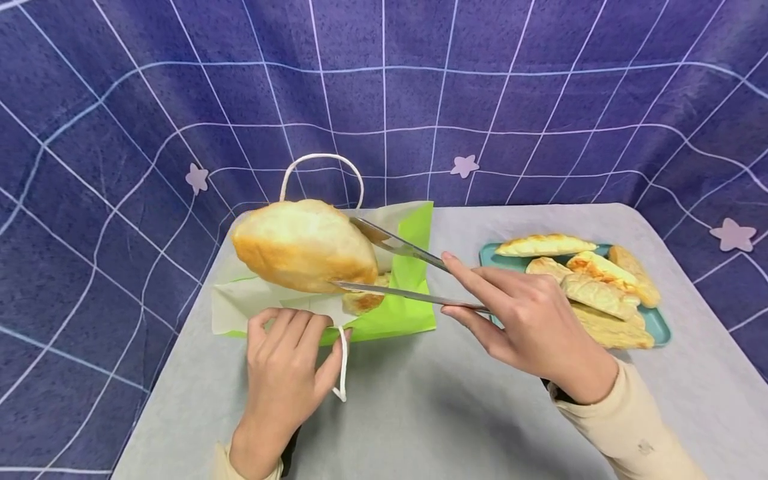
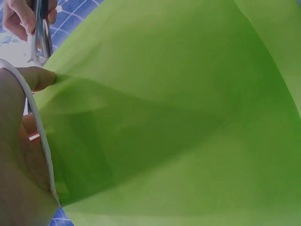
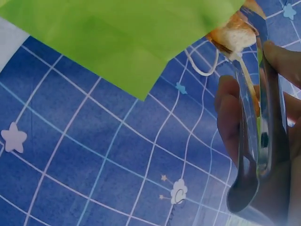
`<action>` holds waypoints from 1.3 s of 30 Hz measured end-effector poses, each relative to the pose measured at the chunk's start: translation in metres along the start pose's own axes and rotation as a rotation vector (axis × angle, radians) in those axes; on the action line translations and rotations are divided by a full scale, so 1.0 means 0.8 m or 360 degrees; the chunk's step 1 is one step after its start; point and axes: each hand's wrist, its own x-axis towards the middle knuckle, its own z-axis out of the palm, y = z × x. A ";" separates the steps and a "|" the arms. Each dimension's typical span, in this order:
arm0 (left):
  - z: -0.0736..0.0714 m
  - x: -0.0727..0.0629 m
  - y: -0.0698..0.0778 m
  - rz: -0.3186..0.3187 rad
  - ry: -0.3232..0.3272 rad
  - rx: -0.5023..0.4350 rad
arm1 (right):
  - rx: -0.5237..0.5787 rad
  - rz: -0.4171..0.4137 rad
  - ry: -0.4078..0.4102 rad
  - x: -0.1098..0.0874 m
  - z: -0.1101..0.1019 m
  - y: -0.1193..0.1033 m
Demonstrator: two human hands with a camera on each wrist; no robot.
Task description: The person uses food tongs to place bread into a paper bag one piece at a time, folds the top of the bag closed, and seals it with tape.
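In the head view, my right hand grips metal tongs. Their tips clasp the right end of a large golden bread loaf, held over the mouth of a green paper bag with a white inside. My left hand pinches the bag's near rim, fingers curled over the edge and thumb outside by the white cord handle. Inside the bag, a browned bread piece shows below the loaf. The bag's green side fills most of the left wrist view.
On the right of the table, a teal tray carries several breads, some long and some flat. Behind the bag stands its other cord handle. A blue gridded cloth with stars hangs along the back and sides.
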 end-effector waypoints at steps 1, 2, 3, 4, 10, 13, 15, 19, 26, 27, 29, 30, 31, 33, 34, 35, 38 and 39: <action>0.000 0.000 0.000 -0.0002 -0.0005 -0.0003 | 0.0000 0.0008 -0.0003 -0.002 0.000 0.001; -0.001 0.000 0.000 -0.0004 -0.0013 -0.0007 | 0.0002 0.0018 -0.0004 -0.004 -0.001 0.002; -0.001 0.000 0.000 -0.0006 -0.0022 -0.0011 | 0.0006 0.0027 -0.0003 -0.006 -0.001 0.003; -0.001 -0.001 -0.001 -0.0008 -0.0032 -0.0016 | 0.0009 0.0038 0.0003 -0.008 -0.002 0.005; -0.002 -0.002 -0.001 -0.0011 -0.0054 -0.0031 | -0.0023 0.0098 0.0047 -0.017 -0.009 0.011; 0.001 -0.001 0.000 -0.0005 -0.0048 -0.0038 | -0.0037 0.0127 0.0071 -0.023 -0.015 0.014; 0.003 0.000 0.001 0.0002 -0.0031 -0.0043 | -0.0044 0.0147 0.0090 -0.026 -0.019 0.015; 0.004 0.001 0.001 0.0004 -0.0011 -0.0036 | -0.0042 0.0188 0.0128 -0.033 -0.025 0.019; 0.005 0.000 0.001 -0.0012 0.0048 -0.0030 | -0.0088 0.0263 0.0124 -0.049 -0.035 0.029; 0.005 0.000 0.001 -0.0018 0.0048 -0.0032 | -0.0111 0.0276 0.0119 -0.052 -0.037 0.031; 0.005 -0.001 0.001 -0.0024 0.0051 -0.0037 | -0.0169 0.0307 0.0115 -0.059 -0.042 0.035; 0.005 -0.001 0.001 -0.0027 0.0052 -0.0039 | -0.0197 0.0323 0.0116 -0.063 -0.044 0.037; 0.006 -0.001 0.001 -0.0027 0.0053 -0.0038 | -0.0222 0.0336 0.0125 -0.068 -0.047 0.039; 0.006 0.000 0.001 -0.0025 0.0056 -0.0038 | -0.0264 0.0370 0.0135 -0.077 -0.052 0.043; 0.007 0.000 0.001 -0.0021 0.0066 -0.0036 | -0.0281 0.0390 0.0130 -0.081 -0.054 0.045; 0.007 0.000 0.001 -0.0020 0.0071 -0.0033 | -0.0289 0.0409 0.0126 -0.085 -0.056 0.046; 0.008 0.001 0.000 -0.0017 0.0083 -0.0027 | -0.0294 0.0458 0.0093 -0.097 -0.060 0.049; 0.009 0.001 0.000 -0.0018 0.0085 -0.0025 | -0.0291 0.0474 0.0076 -0.100 -0.061 0.050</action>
